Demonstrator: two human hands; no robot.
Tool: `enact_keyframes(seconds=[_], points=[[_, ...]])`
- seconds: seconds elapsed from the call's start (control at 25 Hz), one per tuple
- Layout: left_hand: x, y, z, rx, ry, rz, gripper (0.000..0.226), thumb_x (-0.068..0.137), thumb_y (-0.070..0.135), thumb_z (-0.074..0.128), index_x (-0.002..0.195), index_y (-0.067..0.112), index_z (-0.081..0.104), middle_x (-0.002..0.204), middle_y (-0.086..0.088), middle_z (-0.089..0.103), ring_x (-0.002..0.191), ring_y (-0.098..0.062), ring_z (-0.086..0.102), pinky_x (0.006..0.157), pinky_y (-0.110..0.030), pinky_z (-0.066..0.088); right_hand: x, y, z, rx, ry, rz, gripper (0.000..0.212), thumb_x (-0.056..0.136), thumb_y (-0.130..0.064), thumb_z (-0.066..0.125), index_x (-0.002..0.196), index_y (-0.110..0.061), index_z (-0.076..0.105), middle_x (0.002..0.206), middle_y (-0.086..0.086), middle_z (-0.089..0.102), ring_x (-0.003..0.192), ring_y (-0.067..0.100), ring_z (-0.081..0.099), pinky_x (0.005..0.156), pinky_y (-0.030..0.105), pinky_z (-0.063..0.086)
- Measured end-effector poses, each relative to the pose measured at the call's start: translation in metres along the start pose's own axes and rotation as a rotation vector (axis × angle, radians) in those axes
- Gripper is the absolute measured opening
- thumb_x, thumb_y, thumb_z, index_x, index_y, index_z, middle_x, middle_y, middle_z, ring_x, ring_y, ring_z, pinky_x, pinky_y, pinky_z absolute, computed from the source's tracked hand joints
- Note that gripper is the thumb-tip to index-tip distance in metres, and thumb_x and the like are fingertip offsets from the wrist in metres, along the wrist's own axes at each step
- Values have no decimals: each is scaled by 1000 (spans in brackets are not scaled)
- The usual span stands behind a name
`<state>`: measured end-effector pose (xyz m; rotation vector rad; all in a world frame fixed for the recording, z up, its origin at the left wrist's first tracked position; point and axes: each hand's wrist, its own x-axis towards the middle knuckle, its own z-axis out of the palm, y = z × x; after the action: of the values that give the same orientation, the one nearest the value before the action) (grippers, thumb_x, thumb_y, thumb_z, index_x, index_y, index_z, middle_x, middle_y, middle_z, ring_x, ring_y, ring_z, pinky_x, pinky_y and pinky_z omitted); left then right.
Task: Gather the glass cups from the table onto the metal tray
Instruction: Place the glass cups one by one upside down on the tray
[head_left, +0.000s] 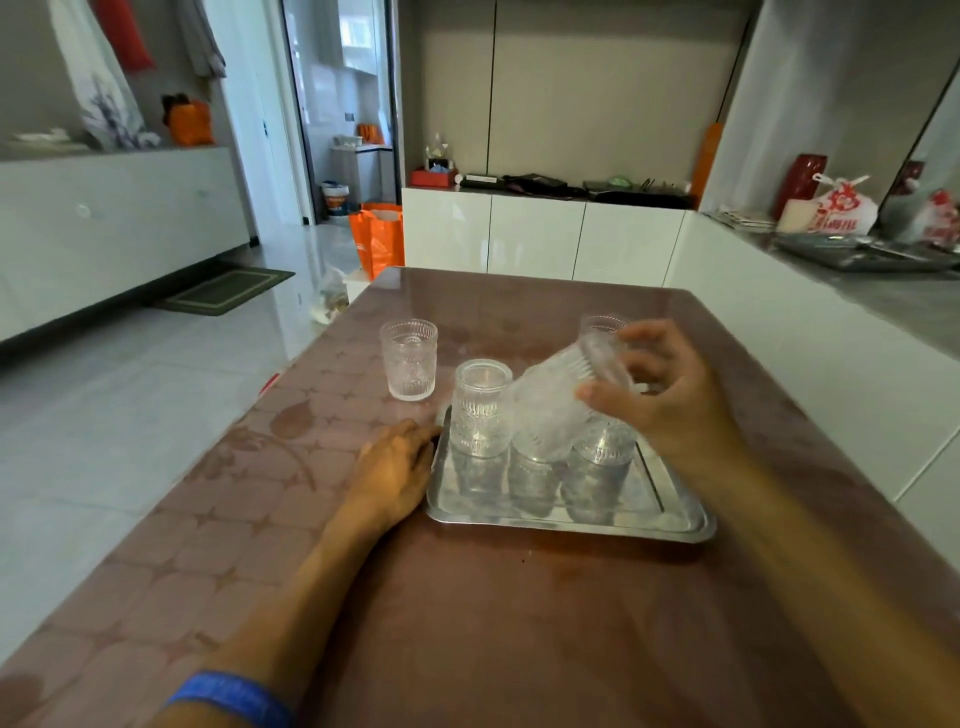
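Glass cup (566, 400) tilted, pinched in right hand (670, 395) above tray (670, 525) | left hand (395, 467) flat, holding nothing, at tray edge | risk: knocking cup beneath grip (605, 441)

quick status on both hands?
Left hand: open, holding nothing, resting on the table against the metal tray edge.
Right hand: closed on a tilted glass cup over the tray.

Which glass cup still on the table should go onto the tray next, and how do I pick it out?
Start at the square metal tray near the middle of the brown patterned table. Look just past its far-left corner: a ribbed clear glass cup stands upright, alone on the tabletop. Unlike the cups on the tray, it sits off the metal, mouth up, beyond the left hand.
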<state>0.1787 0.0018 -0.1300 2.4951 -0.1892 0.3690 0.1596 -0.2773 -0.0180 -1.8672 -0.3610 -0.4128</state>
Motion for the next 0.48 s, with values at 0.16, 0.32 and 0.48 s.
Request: enact_keyframes(seconds=[0.16, 0.32, 0.48], points=[[0, -1, 1, -16, 7, -27, 36, 97, 19, 43, 124, 31, 63, 101, -4, 63, 101, -28, 58, 97, -49, 46, -10, 11, 53, -240, -105, -20, 41, 58, -49, 86, 91, -36, 65, 92, -16, 68, 84, 1, 62, 64, 23, 51], [1, -3, 1, -22, 5, -22, 37, 97, 20, 42, 124, 35, 61, 98, 0, 61, 100, -26, 58, 97, -49, 45, -8, 22, 81, -313, -153, -40, 40, 60, -49, 85, 93, -33, 69, 84, -9, 70, 79, 8, 63, 67, 31, 52], [2, -5, 2, -23, 1, -24, 33, 97, 24, 41, 122, 36, 60, 101, -1, 62, 102, -27, 58, 96, -50, 45, -7, 22, 99, -362, -213, -140, 41, 61, -50, 84, 96, -33, 69, 67, -15, 60, 60, -1, 54, 54, 11, 36]])
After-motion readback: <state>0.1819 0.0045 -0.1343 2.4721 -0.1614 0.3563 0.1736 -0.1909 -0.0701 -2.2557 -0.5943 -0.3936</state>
